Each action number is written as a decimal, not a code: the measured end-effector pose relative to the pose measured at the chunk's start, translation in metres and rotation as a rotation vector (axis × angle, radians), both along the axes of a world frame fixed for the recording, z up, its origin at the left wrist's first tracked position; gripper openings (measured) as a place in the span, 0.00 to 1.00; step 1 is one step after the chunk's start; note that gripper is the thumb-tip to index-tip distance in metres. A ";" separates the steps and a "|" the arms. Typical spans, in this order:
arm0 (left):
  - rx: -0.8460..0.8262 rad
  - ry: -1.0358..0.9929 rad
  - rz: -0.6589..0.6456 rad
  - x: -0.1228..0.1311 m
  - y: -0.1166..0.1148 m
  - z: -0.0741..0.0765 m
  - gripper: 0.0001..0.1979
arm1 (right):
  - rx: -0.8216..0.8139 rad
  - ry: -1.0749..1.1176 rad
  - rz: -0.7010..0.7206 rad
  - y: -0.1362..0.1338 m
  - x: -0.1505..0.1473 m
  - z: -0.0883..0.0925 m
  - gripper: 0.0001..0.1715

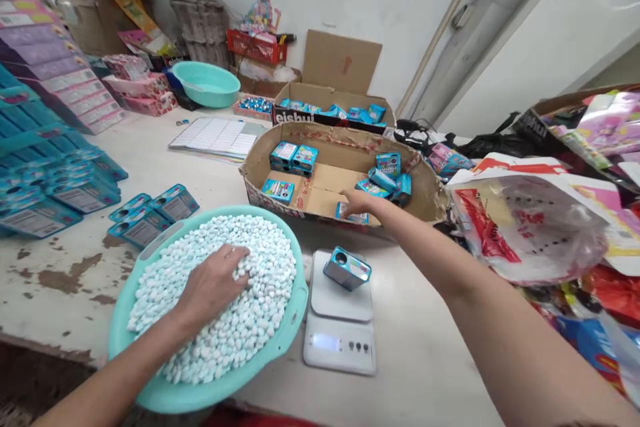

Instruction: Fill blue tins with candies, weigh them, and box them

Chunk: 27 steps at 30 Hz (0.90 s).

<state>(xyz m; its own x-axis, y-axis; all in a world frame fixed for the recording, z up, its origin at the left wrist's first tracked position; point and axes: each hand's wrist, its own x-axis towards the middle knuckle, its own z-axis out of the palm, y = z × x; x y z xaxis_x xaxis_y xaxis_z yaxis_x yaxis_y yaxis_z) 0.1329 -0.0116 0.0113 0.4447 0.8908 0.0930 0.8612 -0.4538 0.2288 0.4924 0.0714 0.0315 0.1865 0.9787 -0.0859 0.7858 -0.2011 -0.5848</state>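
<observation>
My left hand (215,283) rests on a heap of pale blue and white candies (265,247) in a turquoise plastic basin (299,300). Its thumb and index finger are apart, and the other fingers are partly hidden. Inside the near side of a low cardboard box (340,137), my right hand (363,203) has its fingers around a small blue candy box (356,217). Another blue candy box (347,269), with a round hole in its top, sits on a white digital scale (340,347) right of the basin. The scale's display is lit but unreadable.
Several blue boxes (295,155) lie in the cardboard box. More blue boxes (150,213) stand left of the basin beside tall stacks. Papers (215,137) and an upper turquoise basin (207,83) are farther back. Plastic packaging (530,220) crowds the right.
</observation>
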 end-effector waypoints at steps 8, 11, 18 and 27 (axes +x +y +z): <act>-0.435 -0.727 0.480 0.004 0.012 0.018 0.11 | -0.079 -0.017 0.009 -0.002 0.016 -0.024 0.17; -0.656 -1.202 0.596 0.003 0.014 0.027 0.13 | 0.073 0.001 -0.044 -0.015 0.024 0.002 0.18; -0.863 -1.747 0.794 -0.006 0.018 0.048 0.07 | 0.567 0.508 0.072 -0.100 -0.043 0.087 0.25; -0.942 -1.933 0.835 -0.008 0.008 0.051 0.05 | 0.210 0.890 0.199 -0.154 -0.154 0.044 0.24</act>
